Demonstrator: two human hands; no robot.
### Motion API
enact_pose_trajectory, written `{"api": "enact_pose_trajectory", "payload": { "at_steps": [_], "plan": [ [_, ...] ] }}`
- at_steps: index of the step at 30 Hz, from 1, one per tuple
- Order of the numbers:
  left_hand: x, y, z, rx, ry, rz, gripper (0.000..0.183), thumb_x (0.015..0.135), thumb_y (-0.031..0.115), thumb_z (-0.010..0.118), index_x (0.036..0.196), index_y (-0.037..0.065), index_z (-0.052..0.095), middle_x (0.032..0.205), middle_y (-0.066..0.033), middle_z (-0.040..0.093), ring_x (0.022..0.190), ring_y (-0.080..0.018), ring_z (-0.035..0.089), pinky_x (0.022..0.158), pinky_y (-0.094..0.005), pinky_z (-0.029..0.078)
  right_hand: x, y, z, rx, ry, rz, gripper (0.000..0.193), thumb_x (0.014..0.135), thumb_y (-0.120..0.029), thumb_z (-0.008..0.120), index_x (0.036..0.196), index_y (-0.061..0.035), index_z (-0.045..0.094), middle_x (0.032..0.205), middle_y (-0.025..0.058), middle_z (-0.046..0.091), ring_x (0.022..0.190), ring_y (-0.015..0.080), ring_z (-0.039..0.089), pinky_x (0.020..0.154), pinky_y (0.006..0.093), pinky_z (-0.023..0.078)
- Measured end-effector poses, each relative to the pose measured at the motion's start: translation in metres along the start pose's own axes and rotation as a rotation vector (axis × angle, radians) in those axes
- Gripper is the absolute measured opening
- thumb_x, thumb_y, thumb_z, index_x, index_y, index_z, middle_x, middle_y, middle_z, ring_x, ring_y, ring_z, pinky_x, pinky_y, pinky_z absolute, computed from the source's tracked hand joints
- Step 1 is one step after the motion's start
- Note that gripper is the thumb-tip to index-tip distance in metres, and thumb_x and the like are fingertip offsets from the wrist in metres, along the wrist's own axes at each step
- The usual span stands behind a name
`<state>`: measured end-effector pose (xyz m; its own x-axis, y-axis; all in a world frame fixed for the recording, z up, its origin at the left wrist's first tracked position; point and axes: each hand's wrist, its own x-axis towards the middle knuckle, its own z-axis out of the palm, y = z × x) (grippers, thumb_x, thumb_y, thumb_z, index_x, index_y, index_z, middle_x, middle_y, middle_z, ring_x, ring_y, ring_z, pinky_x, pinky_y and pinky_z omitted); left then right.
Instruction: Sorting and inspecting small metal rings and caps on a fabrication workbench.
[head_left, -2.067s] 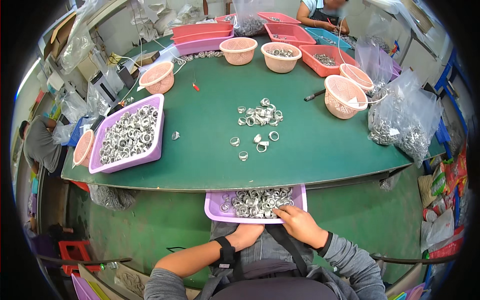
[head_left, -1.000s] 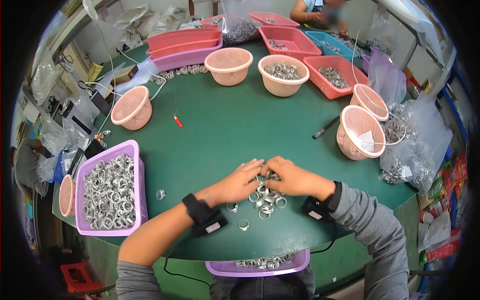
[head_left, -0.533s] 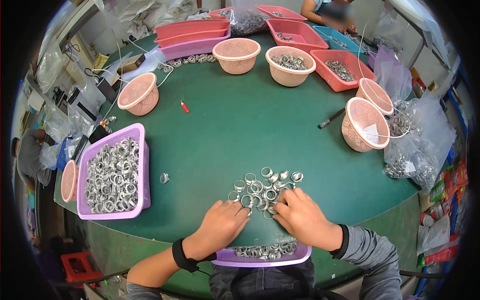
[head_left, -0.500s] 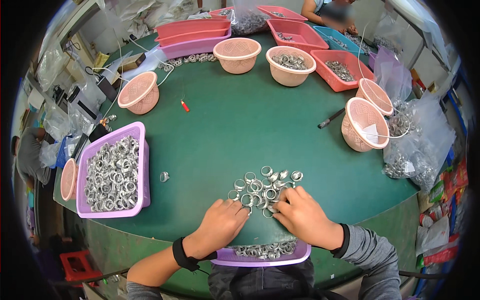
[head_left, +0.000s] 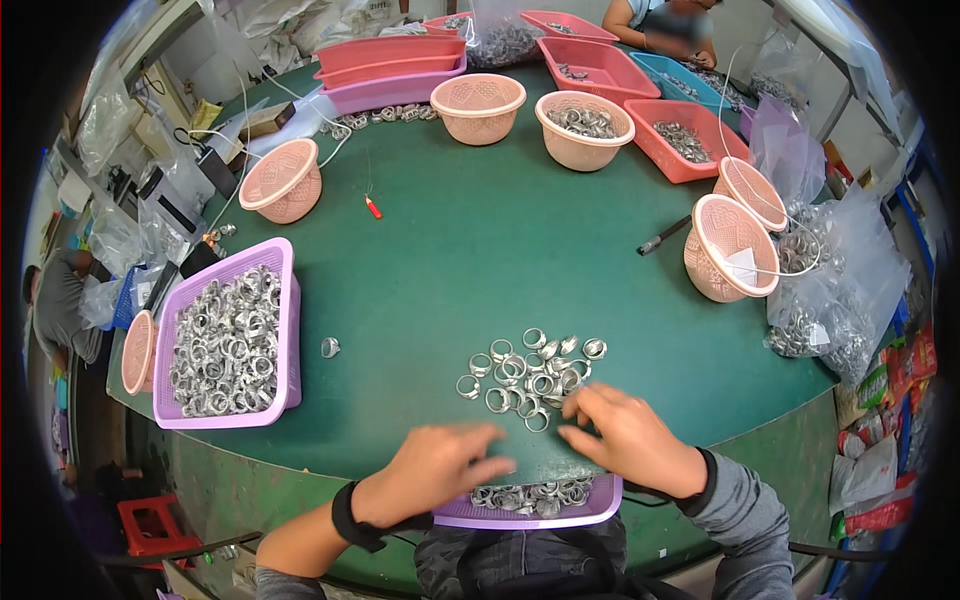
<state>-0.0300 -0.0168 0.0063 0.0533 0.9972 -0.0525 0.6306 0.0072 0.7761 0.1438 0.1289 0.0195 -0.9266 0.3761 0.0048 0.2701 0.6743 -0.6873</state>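
A loose pile of silver metal rings lies on the green table near its front edge. My left hand hovers at that edge, slightly blurred, thumb and fingers apart with nothing between them. To the right of the pile is my right hand, its thumb and forefinger spread beside the nearest rings; no ring shows in it. Below the table edge, in front of my lap, a purple basket holds more rings, partly hidden by my left hand. One single ring lies apart at the left.
A full purple basket of rings stands at the left. Pink baskets and red trays line the far side. A black pen and bagged rings are at the right. Another person sits at the far right.
My left hand has drawn back from the pile toward the table edge and its fingers have opened. My right hand has shifted slightly right and down, its thumb and forefinger now apart.
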Motion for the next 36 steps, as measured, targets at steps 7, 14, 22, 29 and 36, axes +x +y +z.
{"api": "enact_pose_trajectory", "payload": {
  "at_steps": [7,14,22,29,36],
  "plan": [
    [0.026,-0.018,0.004,0.426,0.219,-0.008,0.014,0.074,0.021,0.062,0.077,0.007,0.061,0.063,-0.0062,0.056,0.056,-0.0242,0.056,0.047,-0.0329,0.043,0.009,0.014,0.013,-0.079,0.158,0.066,0.014,0.071,-0.007,0.059,0.080,0.0009,0.051,0.068,0.0126,0.054,0.060,0.0284,0.056,0.053,0.0374,0.045],
    [-0.002,0.001,-0.005,0.039,-0.025,0.121,0.012,0.072,0.018,0.065,0.073,0.006,0.061,0.062,-0.0045,0.054,0.055,-0.0218,0.054,0.047,-0.0311,0.042,-0.012,0.003,-0.009,0.403,-0.318,0.287,0.015,0.074,-0.007,0.062,0.084,0.0007,0.055,0.067,0.0059,0.055,0.058,0.0109,0.052,0.052,0.0240,0.043],
    [0.036,-0.012,0.022,0.315,0.214,0.103,0.016,0.073,0.017,0.061,0.085,0.006,0.057,0.067,-0.0074,0.056,0.060,-0.0254,0.057,0.051,-0.0345,0.045,-0.003,0.002,0.036,-0.240,0.044,-0.094,0.011,0.073,-0.007,0.055,0.083,-0.0032,0.051,0.070,0.0120,0.048,0.066,0.0287,0.055,0.055,0.0367,0.047],
    [0.018,0.000,0.007,0.156,0.058,0.046,0.010,0.075,0.012,0.059,0.082,0.005,0.057,0.071,-0.0087,0.057,0.064,-0.0254,0.057,0.053,-0.0335,0.045,-0.012,0.007,0.016,0.041,-0.074,-0.011,0.007,0.077,-0.008,0.055,0.082,-0.0027,0.053,0.070,0.0104,0.051,0.067,0.0257,0.055,0.056,0.0360,0.045],
    [-0.002,-0.011,0.017,-0.138,0.021,0.108,0.013,0.080,0.013,0.055,0.084,0.002,0.050,0.074,-0.0113,0.054,0.071,-0.0297,0.053,0.066,-0.0361,0.044,-0.027,0.003,0.000,0.332,-0.226,0.166,0.008,0.079,-0.011,0.057,0.082,-0.0037,0.054,0.070,0.0075,0.053,0.062,0.0218,0.053,0.056,0.0310,0.042]
  ]
}}
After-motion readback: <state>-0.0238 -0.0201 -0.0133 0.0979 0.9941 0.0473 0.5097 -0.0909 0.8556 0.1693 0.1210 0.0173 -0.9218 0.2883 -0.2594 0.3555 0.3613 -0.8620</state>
